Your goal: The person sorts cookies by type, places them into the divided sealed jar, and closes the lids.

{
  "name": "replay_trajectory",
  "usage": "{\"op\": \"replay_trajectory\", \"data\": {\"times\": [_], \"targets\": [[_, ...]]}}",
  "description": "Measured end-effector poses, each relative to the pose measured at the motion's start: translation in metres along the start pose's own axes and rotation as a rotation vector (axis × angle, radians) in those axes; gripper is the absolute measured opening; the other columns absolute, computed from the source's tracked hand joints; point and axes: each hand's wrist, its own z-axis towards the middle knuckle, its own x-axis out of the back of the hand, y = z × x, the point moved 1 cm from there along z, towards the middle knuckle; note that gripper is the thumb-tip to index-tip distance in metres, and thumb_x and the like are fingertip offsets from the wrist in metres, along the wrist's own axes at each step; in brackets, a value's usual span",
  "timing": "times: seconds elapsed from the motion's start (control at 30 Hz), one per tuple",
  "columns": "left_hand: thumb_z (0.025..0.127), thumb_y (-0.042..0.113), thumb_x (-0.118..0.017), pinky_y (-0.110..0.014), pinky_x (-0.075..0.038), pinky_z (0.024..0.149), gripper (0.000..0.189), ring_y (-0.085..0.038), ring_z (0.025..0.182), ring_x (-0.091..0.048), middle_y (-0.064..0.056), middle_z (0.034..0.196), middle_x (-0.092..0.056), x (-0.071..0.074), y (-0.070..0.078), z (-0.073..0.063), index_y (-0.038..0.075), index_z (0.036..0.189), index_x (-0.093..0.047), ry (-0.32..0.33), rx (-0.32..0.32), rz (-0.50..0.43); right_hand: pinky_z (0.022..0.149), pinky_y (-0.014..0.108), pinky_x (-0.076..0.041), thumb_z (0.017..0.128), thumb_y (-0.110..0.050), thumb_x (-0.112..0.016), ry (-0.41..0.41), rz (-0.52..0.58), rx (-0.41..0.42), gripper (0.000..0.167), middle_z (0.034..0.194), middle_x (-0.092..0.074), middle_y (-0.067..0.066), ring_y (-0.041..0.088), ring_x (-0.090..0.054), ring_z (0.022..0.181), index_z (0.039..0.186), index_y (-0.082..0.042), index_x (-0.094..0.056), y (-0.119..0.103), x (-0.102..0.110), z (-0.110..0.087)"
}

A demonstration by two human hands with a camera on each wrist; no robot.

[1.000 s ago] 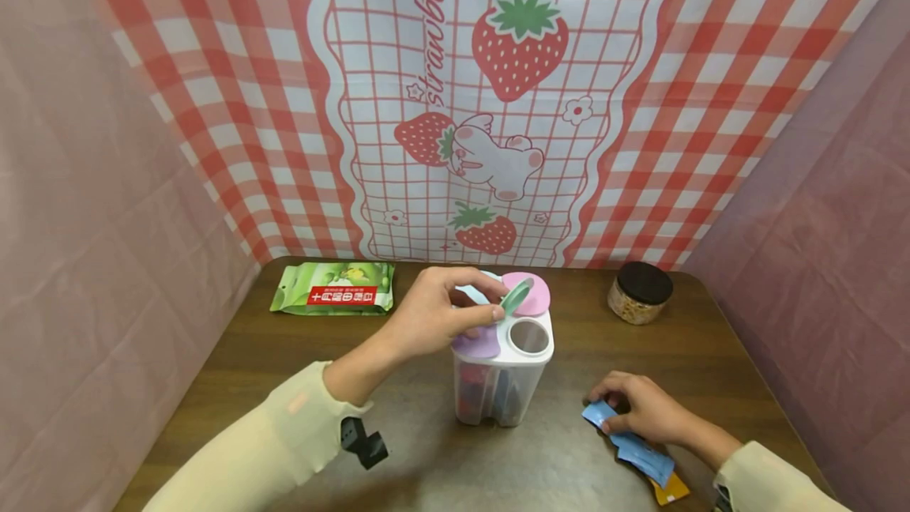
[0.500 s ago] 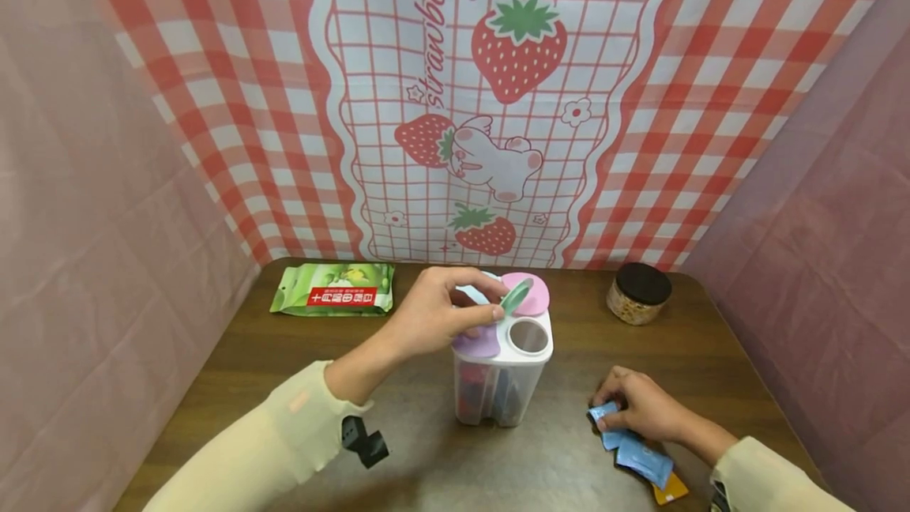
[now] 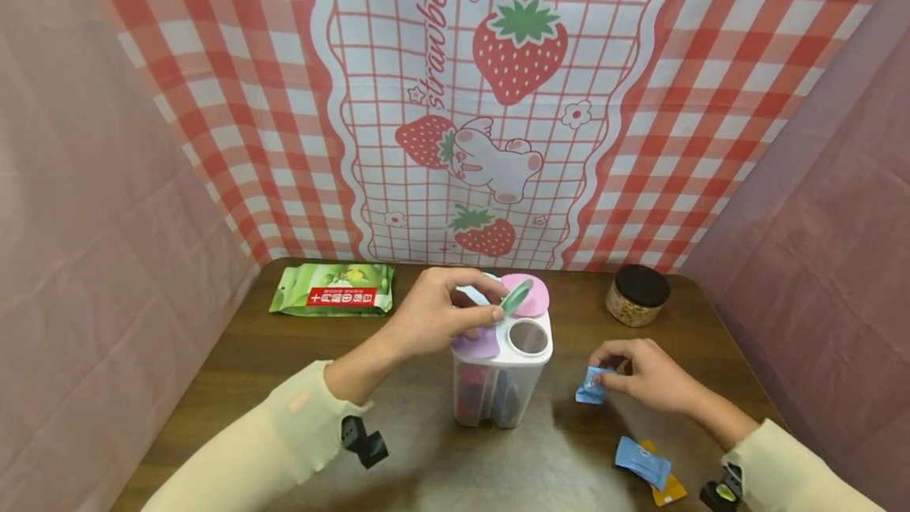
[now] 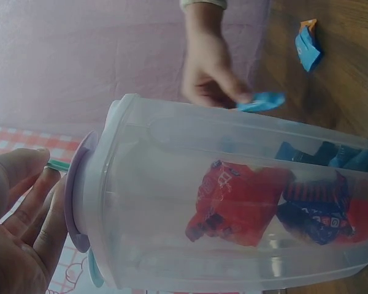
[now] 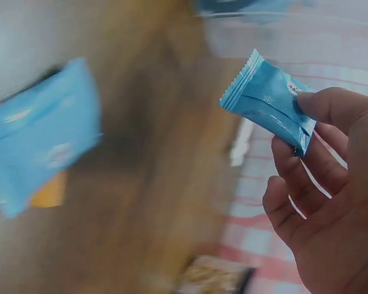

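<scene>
A clear storage container (image 3: 498, 397) with a white top stands mid-table; its round opening (image 3: 528, 336) at the front right is uncovered. My left hand (image 3: 444, 310) reaches over the top and pinches the raised green lid (image 3: 517, 299) between thumb and fingers. Through the wall in the left wrist view show red packets (image 4: 239, 205) and blue ones (image 4: 331, 154). To the right of the container, my right hand (image 3: 643, 374) pinches a small blue sachet (image 5: 273, 98) by one end, above the table. Another blue sachet (image 3: 642, 461) lies over an orange sachet (image 3: 668, 491) nearer the front.
A green packet (image 3: 334, 289) lies at the back left of the wooden table (image 3: 284, 393). At the back right stands a jar with a black lid (image 3: 638, 295). A checked strawberry cloth (image 3: 483, 180) hangs behind, with pink cloth on both sides.
My right hand has picked one blue sachet off the small pile and raised it up and away from the others. My left hand has stayed at the green lid.
</scene>
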Motion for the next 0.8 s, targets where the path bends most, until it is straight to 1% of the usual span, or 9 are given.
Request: {"op": "replay_trajectory", "data": {"times": [0.13, 0.23, 0.37, 0.47, 0.57, 0.63, 0.7, 0.8], "targets": [[0.087, 0.01, -0.08, -0.036, -0.062, 0.057, 0.02, -0.02, 0.068, -0.073, -0.005, 0.097, -0.074, 0.001, 0.0, 0.0, 0.013, 0.107, -0.078, -0.004, -0.007, 0.002, 0.061, 0.025, -0.054, 0.09, -0.014, -0.08, 0.073, 0.0, 0.025, 0.013, 0.084, -0.07, -0.015, 0.002, -0.063, 0.077, 0.095, -0.024, -0.074, -0.026, 0.02, 0.01], [0.088, 0.01, -0.08, -0.036, -0.062, 0.057, 0.02, -0.02, 0.067, -0.073, -0.005, 0.097, -0.074, 0.001, 0.0, 0.001, 0.013, 0.107, -0.078, -0.007, -0.012, 0.005, 0.061, 0.025, -0.055, 0.089, -0.013, -0.081, 0.11, -0.005, 0.066, 0.016, 0.085, -0.071, -0.014, 0.003, -0.065, 0.077, 0.097, -0.025, -0.074, -0.045, 0.036, 0.017], [0.088, 0.011, -0.08, -0.036, -0.062, 0.057, 0.019, -0.02, 0.067, -0.072, -0.004, 0.097, -0.075, 0.002, 0.0, 0.002, 0.014, 0.107, -0.078, -0.006, -0.012, 0.01, 0.06, 0.025, -0.055, 0.086, -0.01, -0.082, 0.148, -0.011, 0.12, 0.023, 0.086, -0.07, -0.014, 0.005, -0.065, 0.076, 0.1, -0.027, -0.074, -0.068, 0.055, 0.024], [0.088, 0.011, -0.08, -0.036, -0.062, 0.057, 0.019, -0.02, 0.067, -0.072, -0.005, 0.097, -0.074, 0.002, 0.0, 0.001, 0.013, 0.107, -0.078, -0.009, -0.013, 0.009, 0.059, 0.023, -0.054, 0.085, -0.007, -0.083, 0.198, -0.011, 0.158, 0.028, 0.086, -0.069, -0.015, 0.005, -0.064, 0.075, 0.101, -0.028, -0.074, -0.085, 0.065, 0.029], [0.088, 0.011, -0.08, -0.036, -0.062, 0.057, 0.02, -0.02, 0.067, -0.072, -0.005, 0.097, -0.074, 0.002, -0.001, 0.002, 0.013, 0.107, -0.078, -0.012, -0.015, 0.009, 0.057, 0.021, -0.052, 0.084, 0.0, -0.082, 0.259, 0.003, 0.203, 0.033, 0.084, -0.069, -0.014, 0.006, -0.062, 0.071, 0.102, -0.026, -0.074, -0.1, 0.071, 0.033], [0.088, 0.011, -0.08, -0.036, -0.062, 0.057, 0.02, -0.02, 0.066, -0.072, -0.005, 0.097, -0.074, 0.002, -0.001, 0.002, 0.013, 0.107, -0.078, -0.012, -0.018, 0.009, 0.057, 0.02, -0.05, 0.083, 0.003, -0.081, 0.286, 0.026, 0.231, 0.034, 0.084, -0.069, -0.013, 0.006, -0.06, 0.068, 0.103, -0.023, -0.074, -0.108, 0.073, 0.036], [0.088, 0.01, -0.08, -0.036, -0.062, 0.057, 0.02, -0.02, 0.066, -0.072, -0.005, 0.097, -0.074, 0.001, -0.001, 0.002, 0.013, 0.107, -0.078, -0.012, -0.019, 0.008, 0.056, 0.021, -0.049, 0.083, 0.007, -0.08, 0.294, 0.058, 0.251, 0.035, 0.084, -0.07, -0.011, 0.007, -0.06, 0.067, 0.104, -0.021, -0.074, -0.115, 0.073, 0.039], [0.088, 0.01, -0.08, -0.036, -0.062, 0.056, 0.02, -0.019, 0.066, -0.072, -0.005, 0.097, -0.074, 0.001, -0.002, 0.002, 0.013, 0.107, -0.078, -0.012, -0.018, 0.002, 0.057, 0.022, -0.051, 0.084, 0.007, -0.078, 0.276, 0.102, 0.265, 0.034, 0.087, -0.071, -0.009, 0.009, -0.061, 0.069, 0.105, -0.019, -0.074, -0.123, 0.068, 0.043]]}}
